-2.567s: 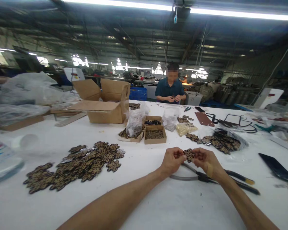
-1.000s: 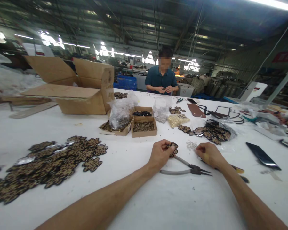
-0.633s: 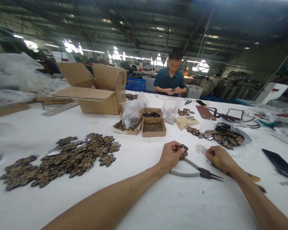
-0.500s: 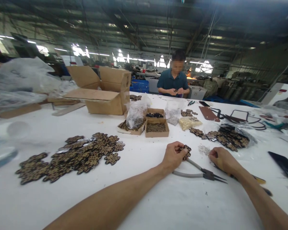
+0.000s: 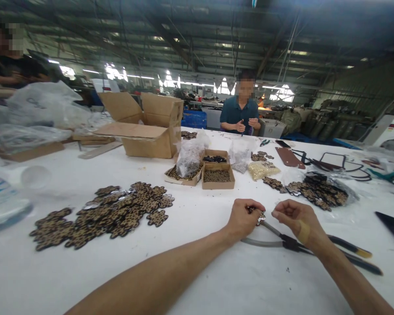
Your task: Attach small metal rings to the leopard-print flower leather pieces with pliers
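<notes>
Between its fingertips my left hand (image 5: 246, 217) pinches a small leopard-print flower piece (image 5: 260, 217). Close on its right, my right hand (image 5: 297, 218) has thumb and index finger pressed together; whatever they hold is too small to make out. A tan bandage wraps this hand near the wrist. Under both hands lie grey-handled pliers (image 5: 265, 242) on the white table (image 5: 197, 262). Dark-handled pliers with yellow parts (image 5: 363, 252) lie beneath my right forearm. A large pile of leopard-print flower pieces (image 5: 118, 212) spreads out at the left.
Beyond my hands stand a small box of brown beads (image 5: 217, 176), a box of black parts (image 5: 215, 157), a bag of cream pieces (image 5: 263, 170) and an open carton (image 5: 147, 140). More flower pieces (image 5: 321, 192) and a phone (image 5: 392, 227) lie right. A person (image 5: 241, 109) sits opposite.
My right hand has moved left and come close to my left hand. The flower piece is turned and now shows a shiny side. The person opposite has moved their hands apart.
</notes>
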A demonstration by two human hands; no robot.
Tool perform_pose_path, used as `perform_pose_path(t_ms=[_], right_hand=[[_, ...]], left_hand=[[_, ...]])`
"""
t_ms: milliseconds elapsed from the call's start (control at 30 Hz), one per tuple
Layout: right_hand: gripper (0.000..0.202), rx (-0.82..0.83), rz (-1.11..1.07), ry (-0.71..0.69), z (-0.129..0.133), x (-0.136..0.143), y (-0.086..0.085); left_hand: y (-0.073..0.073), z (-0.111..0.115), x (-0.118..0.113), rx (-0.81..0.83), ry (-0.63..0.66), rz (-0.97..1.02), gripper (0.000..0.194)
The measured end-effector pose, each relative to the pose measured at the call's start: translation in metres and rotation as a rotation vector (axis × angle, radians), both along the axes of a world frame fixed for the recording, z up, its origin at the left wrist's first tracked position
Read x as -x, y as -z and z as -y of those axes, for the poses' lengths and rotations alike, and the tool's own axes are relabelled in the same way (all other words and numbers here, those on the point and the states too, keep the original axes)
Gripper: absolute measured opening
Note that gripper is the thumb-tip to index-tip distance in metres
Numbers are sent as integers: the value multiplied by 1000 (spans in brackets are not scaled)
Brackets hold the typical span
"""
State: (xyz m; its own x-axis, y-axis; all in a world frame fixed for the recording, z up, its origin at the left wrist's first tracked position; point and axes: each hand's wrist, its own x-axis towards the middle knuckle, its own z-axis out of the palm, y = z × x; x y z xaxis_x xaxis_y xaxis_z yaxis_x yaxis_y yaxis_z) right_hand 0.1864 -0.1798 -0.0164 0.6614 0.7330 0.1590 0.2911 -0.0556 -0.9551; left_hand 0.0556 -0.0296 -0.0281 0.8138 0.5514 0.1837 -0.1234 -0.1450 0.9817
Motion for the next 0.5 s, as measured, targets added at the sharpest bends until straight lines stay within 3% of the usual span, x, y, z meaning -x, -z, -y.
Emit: perform_pose_path(t_ms=[233, 500], right_hand=[[46, 67, -70, 16, -1, 16, 12], [35, 141, -70, 83, -1, 20, 5]], left_hand=[[2, 10, 18, -326, 35, -8, 24], [-2, 13, 20, -357, 25, 37, 16]])
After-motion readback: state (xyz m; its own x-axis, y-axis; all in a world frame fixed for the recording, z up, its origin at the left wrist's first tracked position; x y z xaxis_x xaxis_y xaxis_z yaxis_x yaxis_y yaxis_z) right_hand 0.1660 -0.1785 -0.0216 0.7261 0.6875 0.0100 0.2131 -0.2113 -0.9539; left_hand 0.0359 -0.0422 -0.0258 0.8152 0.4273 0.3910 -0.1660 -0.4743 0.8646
